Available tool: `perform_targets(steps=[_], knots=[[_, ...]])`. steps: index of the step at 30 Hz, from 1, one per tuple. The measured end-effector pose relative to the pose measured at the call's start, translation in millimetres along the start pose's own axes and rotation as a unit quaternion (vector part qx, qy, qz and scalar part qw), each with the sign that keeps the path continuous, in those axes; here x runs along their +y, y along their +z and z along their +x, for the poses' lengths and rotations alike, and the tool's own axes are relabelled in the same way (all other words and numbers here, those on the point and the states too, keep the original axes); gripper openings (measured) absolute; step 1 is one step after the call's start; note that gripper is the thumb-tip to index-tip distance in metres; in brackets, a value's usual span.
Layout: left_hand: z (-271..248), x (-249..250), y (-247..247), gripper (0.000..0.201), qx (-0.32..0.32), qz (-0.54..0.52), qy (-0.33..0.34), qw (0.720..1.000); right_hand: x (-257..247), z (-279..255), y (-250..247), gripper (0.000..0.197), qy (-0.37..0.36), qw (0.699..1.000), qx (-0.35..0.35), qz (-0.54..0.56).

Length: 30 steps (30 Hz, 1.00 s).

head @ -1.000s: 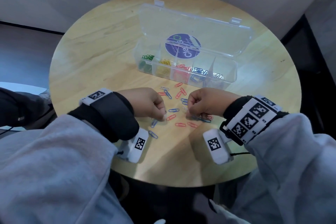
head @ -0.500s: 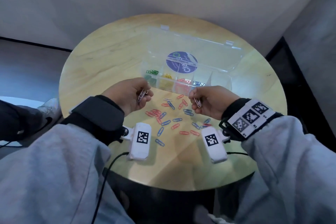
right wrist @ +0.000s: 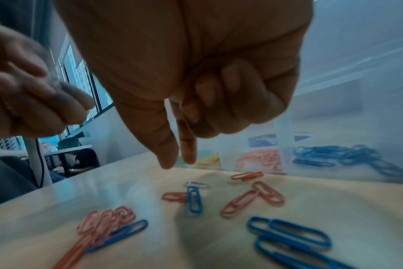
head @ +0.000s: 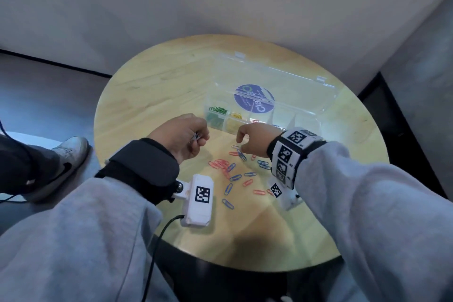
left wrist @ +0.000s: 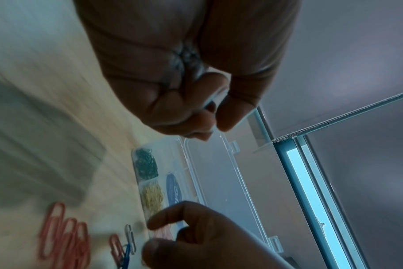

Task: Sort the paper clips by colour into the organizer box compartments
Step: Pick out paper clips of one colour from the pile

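Note:
The clear organizer box [head: 309,120] stands open at the back of the round table, with green [head: 217,109], yellow [head: 235,114], red [right wrist: 260,158] and blue clips [right wrist: 334,154] in separate compartments. Loose red and blue clips [head: 230,169] lie in front of it. My left hand [head: 196,138] is raised above them and grips a bunch of silver clips [left wrist: 184,54]. My right hand [head: 239,140] points thumb and forefinger down just above a silver clip [right wrist: 197,184] on the table. Its other fingers are curled, with a thin silver wire showing beside them.
The wooden table [head: 152,95] is small, with its near edge close below my forearms. White wrist camera units [head: 199,200] hang under both wrists, a cable trailing from the left one. A shoe [head: 71,152] rests on the floor at the left.
Both hands rose from the loose pile with silver clips in them. The right hand then swung left and dipped towards a silver clip on the table. The head view tilted up.

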<state>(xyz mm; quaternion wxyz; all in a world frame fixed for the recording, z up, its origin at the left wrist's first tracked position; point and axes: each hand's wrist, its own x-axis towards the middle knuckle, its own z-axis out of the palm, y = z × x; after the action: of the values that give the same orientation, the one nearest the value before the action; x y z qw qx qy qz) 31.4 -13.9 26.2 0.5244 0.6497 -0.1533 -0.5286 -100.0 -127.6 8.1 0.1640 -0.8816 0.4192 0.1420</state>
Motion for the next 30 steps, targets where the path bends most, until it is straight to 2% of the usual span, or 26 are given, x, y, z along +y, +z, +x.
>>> perform_targets(steps=[4,7,11,13,16,20,23,27,30], knots=[[5.3,-0.6,1.2,0.029,-0.014,0.002,-0.004,1.000,-11.2,14.2,5.9,0.029,0.005,0.997,-0.029,-0.068],[8.5,-0.1,4.3,0.021,-0.023,-0.010,-0.020,0.999,-12.5,20.7,10.7,0.019,0.021,0.994,-0.049,-0.094],[13.7,-2.0,7.8,0.017,-0.021,-0.044,-0.028,0.998,-8.9,22.0,16.4,0.023,0.054,0.994,-0.063,-0.065],[15.6,-3.3,9.6,0.016,-0.022,-0.065,-0.031,0.997,-7.1,19.3,18.2,0.018,0.067,0.996,-0.051,-0.042],[18.9,-4.9,10.8,0.021,-0.022,-0.085,-0.037,0.996,-3.3,14.5,18.8,0.018,0.051,0.997,-0.063,-0.006],[22.6,-5.7,10.8,0.026,-0.037,-0.093,-0.039,0.994,7.4,-5.5,9.0,0.014,0.044,0.989,-0.056,0.129],[22.0,-5.2,11.3,0.031,-0.058,-0.099,-0.043,0.992,22.3,-21.3,1.1,0.019,0.055,0.944,-0.069,0.317],[18.1,-3.9,18.5,0.039,-0.080,-0.107,-0.041,0.990,46.6,-41.8,-3.1,0.030,0.053,0.818,-0.045,0.570],[14.0,-5.1,29.0,0.042,-0.093,-0.115,-0.031,0.989,65.1,-57.0,-2.1,0.029,0.052,0.755,-0.019,0.654]])
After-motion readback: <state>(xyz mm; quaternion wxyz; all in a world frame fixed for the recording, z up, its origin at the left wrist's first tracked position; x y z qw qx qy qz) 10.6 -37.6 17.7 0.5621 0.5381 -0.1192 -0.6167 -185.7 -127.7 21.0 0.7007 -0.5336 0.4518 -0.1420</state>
